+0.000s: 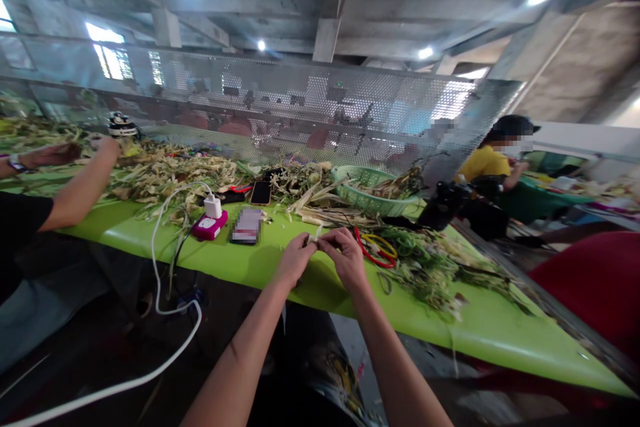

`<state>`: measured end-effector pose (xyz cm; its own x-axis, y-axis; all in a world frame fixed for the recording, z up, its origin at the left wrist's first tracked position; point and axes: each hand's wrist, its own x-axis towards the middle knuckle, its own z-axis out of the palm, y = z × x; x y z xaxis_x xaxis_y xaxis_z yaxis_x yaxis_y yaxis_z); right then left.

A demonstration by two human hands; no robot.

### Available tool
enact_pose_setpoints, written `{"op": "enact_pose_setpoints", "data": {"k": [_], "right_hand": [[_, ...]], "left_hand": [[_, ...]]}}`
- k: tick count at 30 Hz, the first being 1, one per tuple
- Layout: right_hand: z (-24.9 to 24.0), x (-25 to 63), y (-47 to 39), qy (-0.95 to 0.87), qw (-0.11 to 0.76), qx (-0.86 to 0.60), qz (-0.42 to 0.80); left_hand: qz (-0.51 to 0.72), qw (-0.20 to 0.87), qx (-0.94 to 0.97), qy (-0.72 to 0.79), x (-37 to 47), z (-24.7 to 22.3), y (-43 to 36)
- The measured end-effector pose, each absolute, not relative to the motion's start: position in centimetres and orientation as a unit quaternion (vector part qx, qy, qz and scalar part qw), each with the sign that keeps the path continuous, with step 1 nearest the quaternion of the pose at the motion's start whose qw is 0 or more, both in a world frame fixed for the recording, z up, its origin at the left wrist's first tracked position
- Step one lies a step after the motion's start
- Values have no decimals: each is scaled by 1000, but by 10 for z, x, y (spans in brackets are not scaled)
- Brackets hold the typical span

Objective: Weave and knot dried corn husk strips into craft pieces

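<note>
Fingers of left hand (296,259) and right hand (345,252): pinching small pale plant piece (314,239) between them, above front edge of glossy lime-green table (280,273). Right of hands: red and yellow looped cables (381,252), beside green plant scraps (425,267). Left of hands: pixelated dark-edged phone (247,225); magenta power block (209,225) with white charger (213,207) plugged in. Behind: pale-green plastic basket (370,199).

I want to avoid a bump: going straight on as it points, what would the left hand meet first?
The left hand would likely meet the right hand first, by the small pale piece between them; depth is unclear.
</note>
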<state>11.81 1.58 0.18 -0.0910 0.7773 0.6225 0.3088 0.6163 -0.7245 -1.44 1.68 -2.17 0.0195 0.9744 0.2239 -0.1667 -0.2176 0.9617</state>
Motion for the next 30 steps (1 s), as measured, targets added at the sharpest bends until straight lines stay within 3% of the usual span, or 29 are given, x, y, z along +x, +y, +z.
{"op": "enact_pose_setpoints", "data": {"k": [11, 30], "right_hand": [[-1, 117, 15, -704, 562, -403, 161], [0, 119, 16, -707, 562, -390, 182]], "left_hand": [[573, 593, 457, 334, -12, -6, 9], [579, 620, 429, 312, -11, -9, 9]]}}
